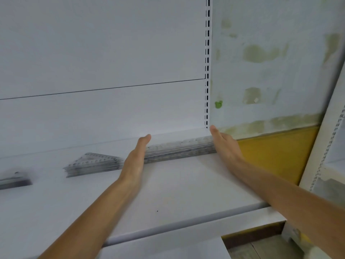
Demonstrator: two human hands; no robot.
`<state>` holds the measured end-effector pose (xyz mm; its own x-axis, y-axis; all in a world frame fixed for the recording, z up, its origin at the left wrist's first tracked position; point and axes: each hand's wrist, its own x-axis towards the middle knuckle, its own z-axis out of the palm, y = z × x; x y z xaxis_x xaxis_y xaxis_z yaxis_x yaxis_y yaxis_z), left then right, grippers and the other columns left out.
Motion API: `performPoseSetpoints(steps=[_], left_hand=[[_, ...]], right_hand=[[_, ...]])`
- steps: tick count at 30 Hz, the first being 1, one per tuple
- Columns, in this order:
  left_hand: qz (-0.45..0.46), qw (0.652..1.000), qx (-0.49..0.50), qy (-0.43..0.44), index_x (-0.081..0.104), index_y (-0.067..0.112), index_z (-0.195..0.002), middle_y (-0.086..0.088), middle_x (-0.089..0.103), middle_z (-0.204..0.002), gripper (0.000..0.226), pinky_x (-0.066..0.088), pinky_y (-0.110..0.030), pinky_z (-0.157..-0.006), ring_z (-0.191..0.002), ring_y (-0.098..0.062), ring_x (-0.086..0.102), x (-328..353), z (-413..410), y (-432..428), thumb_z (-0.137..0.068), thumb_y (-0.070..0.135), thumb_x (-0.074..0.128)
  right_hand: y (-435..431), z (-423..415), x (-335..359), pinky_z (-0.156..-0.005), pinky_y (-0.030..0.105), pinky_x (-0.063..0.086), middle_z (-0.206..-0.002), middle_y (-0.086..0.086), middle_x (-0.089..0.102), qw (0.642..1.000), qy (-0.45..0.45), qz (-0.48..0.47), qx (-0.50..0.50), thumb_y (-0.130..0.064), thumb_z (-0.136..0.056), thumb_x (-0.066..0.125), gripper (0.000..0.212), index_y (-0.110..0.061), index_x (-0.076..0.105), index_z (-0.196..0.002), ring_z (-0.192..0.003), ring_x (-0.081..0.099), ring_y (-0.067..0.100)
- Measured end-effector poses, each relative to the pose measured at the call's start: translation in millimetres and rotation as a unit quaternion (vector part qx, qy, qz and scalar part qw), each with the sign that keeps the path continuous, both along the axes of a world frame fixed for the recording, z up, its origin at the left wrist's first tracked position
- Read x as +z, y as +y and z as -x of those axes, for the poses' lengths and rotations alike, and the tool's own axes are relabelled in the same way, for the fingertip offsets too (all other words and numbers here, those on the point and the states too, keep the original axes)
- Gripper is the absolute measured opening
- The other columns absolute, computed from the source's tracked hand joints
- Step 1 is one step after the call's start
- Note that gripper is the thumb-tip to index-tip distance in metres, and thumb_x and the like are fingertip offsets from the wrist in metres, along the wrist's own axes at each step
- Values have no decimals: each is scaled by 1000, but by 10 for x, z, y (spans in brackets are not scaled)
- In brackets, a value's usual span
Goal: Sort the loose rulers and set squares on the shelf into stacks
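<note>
White shelf [168,184]: stack of clear rulers [179,149] along the back panel, right end. Left hand [135,161] and right hand [225,144] flat and open, pressed against its two ends, gripping nothing. Stack of set squares [93,164] just left; another blurred stack [15,181] far left.

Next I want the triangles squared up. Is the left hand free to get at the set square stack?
Probably yes: the left hand lies flat and open at the ruler stack's end, the set square stack just beside it, nothing between.
</note>
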<state>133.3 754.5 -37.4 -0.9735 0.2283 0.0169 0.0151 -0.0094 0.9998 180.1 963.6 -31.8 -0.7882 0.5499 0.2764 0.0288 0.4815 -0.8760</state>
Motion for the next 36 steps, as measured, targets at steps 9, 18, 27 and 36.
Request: performPoseSetpoints(steps=[9,18,27,36], left_hand=[[-16,1000,-14,13,54,40,-99,15,42,-133,65,20,-32,-107,-127,-6,33,19,-92,-11,-41,69,53],[123,992,23,34,53,-2,-111,-28,42,-133,67,38,-42,-96,-106,-38,49,28,-23,-75,-78,57,47],[324,895,89,293,27,14,-143,-1,29,-150,64,22,-29,-109,-139,-17,25,-8,-49,-128,-90,39,52],[598,741,-123,281,29,23,-142,3,36,-145,78,32,-32,-104,-131,-17,36,455,356,-119,-78,45,68]], right_hand=[[37,2,4,-52,33,22,-73,8,40,999,19,31,7,-21,-92,39,23,-11,42,-72,-69,31,17],[-27,45,-63,-49,27,25,-70,0,38,995,-46,-80,22,-12,-92,34,23,-13,35,-69,-62,35,16],[94,49,102,-110,30,24,-149,6,33,964,-26,-255,75,-24,-87,60,66,-12,29,-144,-137,29,21],[307,351,579,-105,34,35,-142,-2,41,814,-319,-433,221,-24,-72,78,84,-22,31,-141,-129,39,20]])
